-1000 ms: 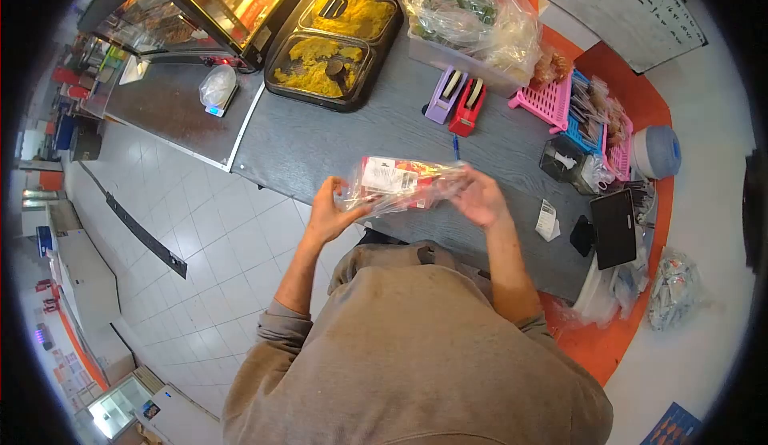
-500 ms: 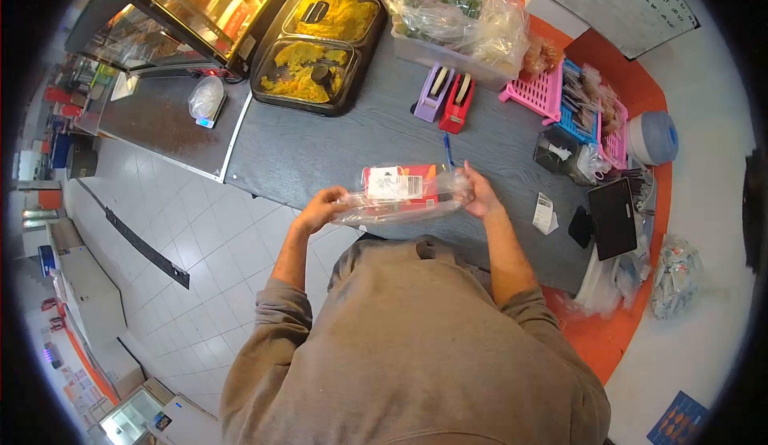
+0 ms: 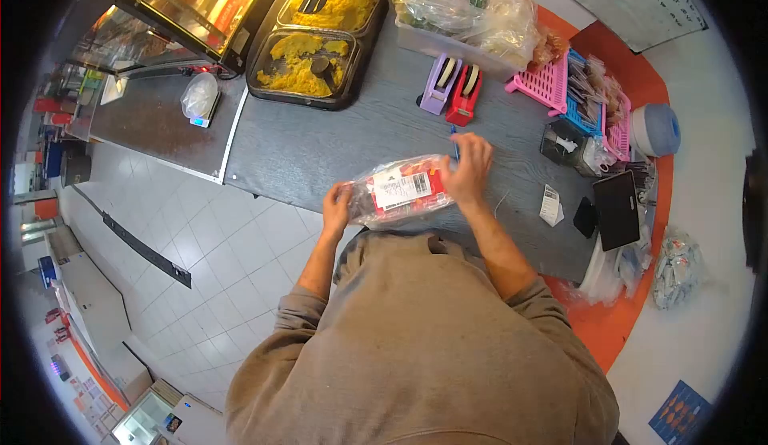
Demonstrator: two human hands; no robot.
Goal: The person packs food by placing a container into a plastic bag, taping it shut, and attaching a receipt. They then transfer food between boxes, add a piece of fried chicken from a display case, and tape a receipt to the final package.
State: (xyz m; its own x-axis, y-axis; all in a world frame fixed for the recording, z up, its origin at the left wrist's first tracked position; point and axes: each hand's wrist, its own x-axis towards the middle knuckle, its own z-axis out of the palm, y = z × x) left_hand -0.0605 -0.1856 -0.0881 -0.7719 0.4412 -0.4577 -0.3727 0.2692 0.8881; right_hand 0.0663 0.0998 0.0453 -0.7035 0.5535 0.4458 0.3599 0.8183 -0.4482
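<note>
A red package (image 3: 438, 183) in a clear plastic bag (image 3: 372, 215), with a white printed label (image 3: 402, 190) on top, is at the near edge of the grey table. My left hand (image 3: 337, 207) is closed on the bag's left end, thumb on top. At the right end, my right hand (image 3: 470, 169) has its fingers bent and its thumb against the bag; exactly what lies between the fingertips is hidden. A blue pen (image 3: 454, 143) lies just behind my right hand, partly covered by it.
Purple (image 3: 440, 83) and red tape dispensers (image 3: 464, 95) stand beyond the package. Behind them is a tub of bagged greens (image 3: 456, 49). Left is a black pan (image 3: 256, 85) of yellow food; right are a pink basket (image 3: 544, 85), a paper slip (image 3: 550, 205) and a dark tablet (image 3: 614, 211).
My right hand has moved up over the bag's right end, its fingers now bent. The package has tilted, its right side rising, and the plastic there is drawn in closer.
</note>
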